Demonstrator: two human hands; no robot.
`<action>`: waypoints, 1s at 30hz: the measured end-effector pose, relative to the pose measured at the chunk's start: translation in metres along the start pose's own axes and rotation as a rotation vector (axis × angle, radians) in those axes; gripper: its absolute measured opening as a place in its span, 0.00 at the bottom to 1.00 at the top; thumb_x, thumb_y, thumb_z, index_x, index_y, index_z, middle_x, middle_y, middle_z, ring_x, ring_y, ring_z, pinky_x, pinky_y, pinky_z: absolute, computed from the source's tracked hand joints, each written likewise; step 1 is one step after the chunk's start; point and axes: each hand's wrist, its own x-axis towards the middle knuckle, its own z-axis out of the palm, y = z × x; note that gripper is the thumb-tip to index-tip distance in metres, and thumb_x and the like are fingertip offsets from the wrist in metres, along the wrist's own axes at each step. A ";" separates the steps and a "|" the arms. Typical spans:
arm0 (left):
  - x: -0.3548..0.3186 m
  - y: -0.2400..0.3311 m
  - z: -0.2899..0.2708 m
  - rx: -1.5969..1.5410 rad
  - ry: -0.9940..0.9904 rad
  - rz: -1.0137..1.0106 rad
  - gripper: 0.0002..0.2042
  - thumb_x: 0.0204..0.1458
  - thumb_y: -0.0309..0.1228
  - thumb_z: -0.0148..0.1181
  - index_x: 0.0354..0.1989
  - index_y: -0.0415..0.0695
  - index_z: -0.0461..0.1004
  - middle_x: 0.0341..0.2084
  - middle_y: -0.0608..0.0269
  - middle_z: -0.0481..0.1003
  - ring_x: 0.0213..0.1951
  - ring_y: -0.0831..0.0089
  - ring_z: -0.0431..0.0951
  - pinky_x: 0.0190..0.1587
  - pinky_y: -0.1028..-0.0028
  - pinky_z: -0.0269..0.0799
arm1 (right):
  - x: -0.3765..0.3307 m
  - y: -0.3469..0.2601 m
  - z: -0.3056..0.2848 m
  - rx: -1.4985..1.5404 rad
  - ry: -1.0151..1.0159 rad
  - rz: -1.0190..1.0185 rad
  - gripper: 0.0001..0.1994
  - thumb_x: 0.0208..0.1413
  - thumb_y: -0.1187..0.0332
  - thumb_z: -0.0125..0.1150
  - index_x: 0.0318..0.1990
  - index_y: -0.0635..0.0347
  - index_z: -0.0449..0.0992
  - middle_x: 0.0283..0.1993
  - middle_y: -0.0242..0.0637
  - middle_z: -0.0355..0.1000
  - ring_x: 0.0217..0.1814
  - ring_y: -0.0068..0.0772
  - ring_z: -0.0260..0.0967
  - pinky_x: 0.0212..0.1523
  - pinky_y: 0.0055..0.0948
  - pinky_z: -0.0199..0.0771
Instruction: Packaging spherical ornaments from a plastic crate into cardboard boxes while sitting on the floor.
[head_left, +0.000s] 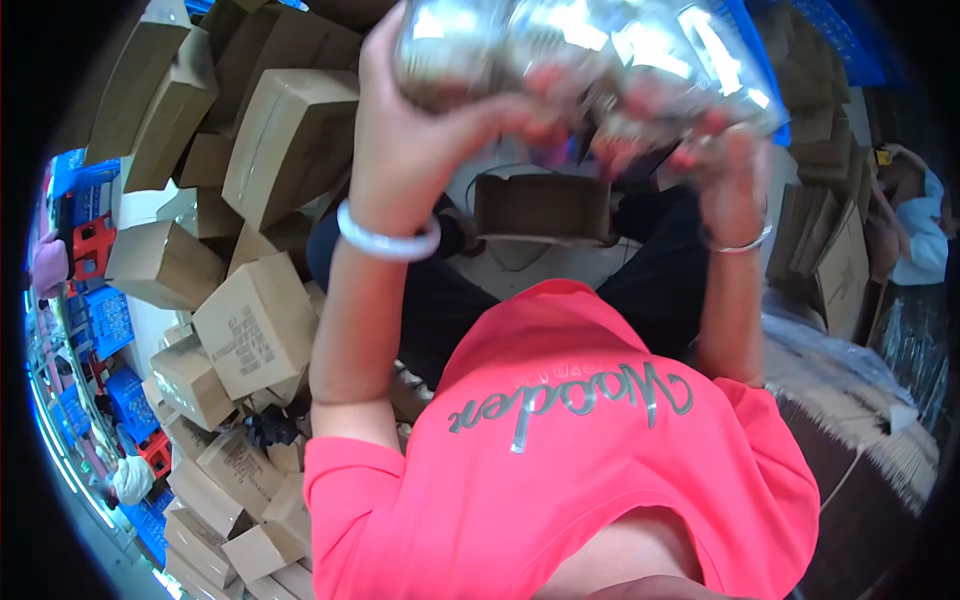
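Both my hands are raised at the top of the head view, gripping a row of several clear, shiny rounded packages (585, 55) with red bits inside. Motion blurs them, and I cannot make out their exact kind. My left hand (425, 140), with a white bangle at the wrist, is closed round the row's left end, thumb across its near side. At the right end, my right hand (735, 185) holds the lower edge, its fingers blurred. Below the packages an open cardboard box (542, 208) sits on the floor between my legs.
Many closed cardboard boxes (255, 325) are piled on my left. Blue crates (128, 395) and red stools (93, 248) lie beyond them. Flattened cardboard (840, 270) and a stack of cardboard sheets (850, 400) stand on my right, where another person (918, 235) is near.
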 end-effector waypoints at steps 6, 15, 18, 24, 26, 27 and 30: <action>-0.111 -0.057 -0.020 -0.076 0.037 -0.092 0.47 0.30 0.24 0.71 0.59 0.40 0.44 0.52 0.54 0.57 0.52 0.67 0.62 0.52 0.69 0.63 | -0.119 0.043 0.029 0.008 0.037 -0.034 0.39 0.47 0.56 0.61 0.60 0.63 0.45 0.56 0.43 0.55 0.57 0.31 0.55 0.53 0.28 0.60; -0.155 -0.170 -0.017 0.135 -0.049 -0.408 0.48 0.27 0.30 0.74 0.57 0.35 0.47 0.49 0.51 0.62 0.50 0.67 0.65 0.51 0.72 0.63 | -0.186 0.111 -0.010 -0.424 0.119 0.271 0.33 0.48 0.53 0.58 0.57 0.59 0.53 0.48 0.46 0.66 0.49 0.36 0.66 0.47 0.30 0.66; -0.147 -0.183 -0.027 0.141 -0.031 -0.464 0.46 0.28 0.30 0.73 0.57 0.35 0.48 0.48 0.52 0.63 0.49 0.68 0.66 0.50 0.73 0.63 | -0.180 0.109 -0.006 -0.536 0.084 0.351 0.33 0.47 0.50 0.56 0.57 0.56 0.54 0.47 0.50 0.67 0.49 0.44 0.67 0.48 0.34 0.66; -0.120 -0.173 -0.058 0.139 -0.113 -0.524 0.45 0.28 0.31 0.73 0.56 0.33 0.49 0.46 0.53 0.65 0.47 0.70 0.67 0.49 0.74 0.64 | -0.186 0.111 0.014 -0.583 -0.061 0.456 0.35 0.49 0.49 0.52 0.59 0.59 0.48 0.44 0.54 0.68 0.47 0.51 0.67 0.46 0.36 0.66; -0.110 -0.172 -0.060 0.139 -0.153 -0.649 0.45 0.29 0.31 0.73 0.56 0.33 0.49 0.46 0.54 0.65 0.47 0.69 0.67 0.49 0.74 0.64 | -0.183 0.123 0.015 -0.625 -0.114 0.567 0.31 0.50 0.50 0.51 0.56 0.61 0.52 0.45 0.50 0.68 0.47 0.46 0.67 0.47 0.34 0.64; -0.112 -0.192 -0.070 0.086 -0.164 -0.669 0.45 0.29 0.32 0.72 0.56 0.32 0.50 0.45 0.54 0.66 0.45 0.69 0.68 0.48 0.74 0.65 | -0.179 0.129 0.019 -0.663 -0.197 0.663 0.28 0.52 0.51 0.50 0.53 0.62 0.56 0.46 0.47 0.67 0.48 0.41 0.66 0.48 0.32 0.63; -0.110 -0.204 -0.060 0.222 -0.080 -0.656 0.35 0.32 0.29 0.70 0.51 0.38 0.59 0.40 0.61 0.69 0.43 0.73 0.69 0.48 0.74 0.65 | -0.183 0.158 0.011 -0.616 -0.128 0.572 0.30 0.51 0.49 0.49 0.54 0.63 0.54 0.43 0.51 0.68 0.46 0.48 0.67 0.47 0.34 0.64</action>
